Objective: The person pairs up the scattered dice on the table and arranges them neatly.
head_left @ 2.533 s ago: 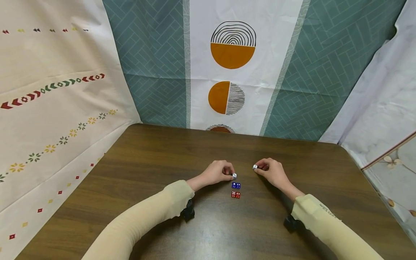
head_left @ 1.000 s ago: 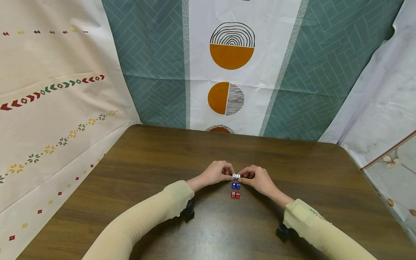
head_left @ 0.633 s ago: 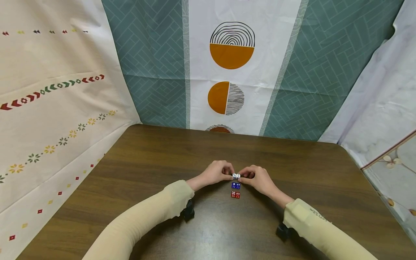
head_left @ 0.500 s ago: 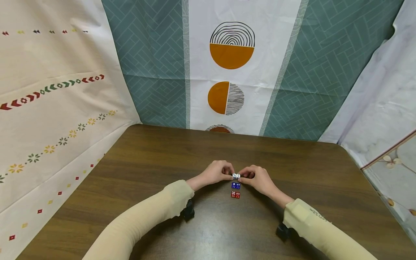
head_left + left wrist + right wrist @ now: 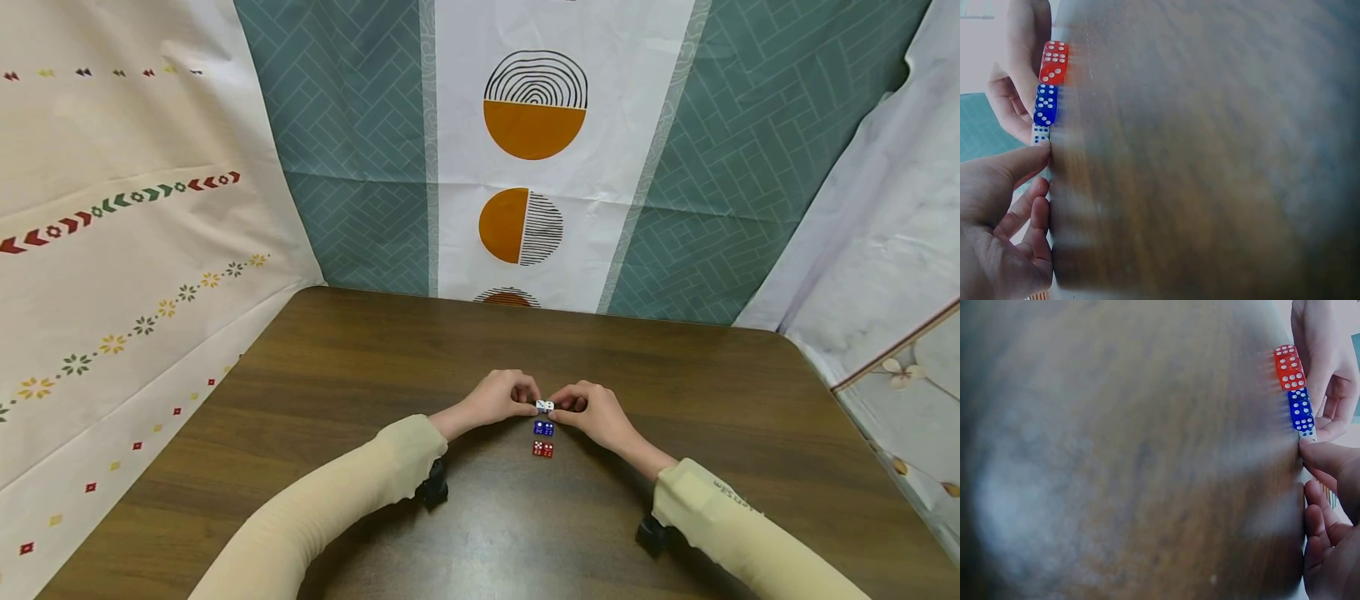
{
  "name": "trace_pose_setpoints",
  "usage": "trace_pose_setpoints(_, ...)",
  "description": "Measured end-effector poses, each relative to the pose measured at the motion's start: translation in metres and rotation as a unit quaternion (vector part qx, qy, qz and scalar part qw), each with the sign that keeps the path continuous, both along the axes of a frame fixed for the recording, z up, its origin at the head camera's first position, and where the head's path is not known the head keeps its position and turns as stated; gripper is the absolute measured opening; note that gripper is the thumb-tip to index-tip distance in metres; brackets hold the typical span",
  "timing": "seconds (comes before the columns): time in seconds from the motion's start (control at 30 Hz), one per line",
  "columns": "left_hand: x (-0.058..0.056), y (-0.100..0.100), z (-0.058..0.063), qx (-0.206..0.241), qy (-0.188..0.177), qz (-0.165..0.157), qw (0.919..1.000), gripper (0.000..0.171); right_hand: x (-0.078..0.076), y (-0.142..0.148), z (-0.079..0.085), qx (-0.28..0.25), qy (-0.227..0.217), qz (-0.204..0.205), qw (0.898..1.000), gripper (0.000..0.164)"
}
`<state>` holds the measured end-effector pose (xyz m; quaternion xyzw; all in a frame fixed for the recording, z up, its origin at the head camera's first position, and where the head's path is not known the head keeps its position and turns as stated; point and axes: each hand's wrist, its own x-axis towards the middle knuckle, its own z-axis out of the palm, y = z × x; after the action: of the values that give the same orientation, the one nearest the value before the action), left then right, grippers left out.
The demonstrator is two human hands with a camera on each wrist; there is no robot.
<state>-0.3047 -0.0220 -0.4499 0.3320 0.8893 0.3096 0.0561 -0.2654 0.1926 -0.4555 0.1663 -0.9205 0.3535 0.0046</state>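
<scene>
Two white dice sit side by side on the table, seemingly touching. My left hand (image 5: pixel 497 397) pinches the left white die (image 5: pixel 540 406) between thumb and finger. From the other side, my right hand (image 5: pixel 597 413) pinches the right white die (image 5: pixel 551 406). Just nearer to me lies a pair of blue dice (image 5: pixel 543 428), and beyond it towards me a pair of red dice (image 5: pixel 543 449). In the left wrist view, the thumb partly covers a white die (image 5: pixel 1040 134); in the right wrist view only a sliver of white die (image 5: pixel 1307 434) shows.
The brown wooden table (image 5: pixel 525 525) extends around the dice on all sides. Behind it hangs a green and white patterned cloth (image 5: pixel 360 167). A cream cloth (image 5: pixel 150 250) stands at the left, and a pale cloth (image 5: pixel 885 250) at the right.
My right hand has brought its white die leftward and nearer, up beside the left one. My left hand has stayed in place. Over the last second both hands look still.
</scene>
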Motion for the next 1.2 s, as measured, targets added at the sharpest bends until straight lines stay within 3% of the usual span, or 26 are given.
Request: trace_pose_setpoints(1.2,0.0002,-0.0017,-0.0006,0.001,0.002,-0.002,1.0000,0.012,0.0015,-0.0021,0.0017,0.008,0.000,-0.002,1.000,0.015)
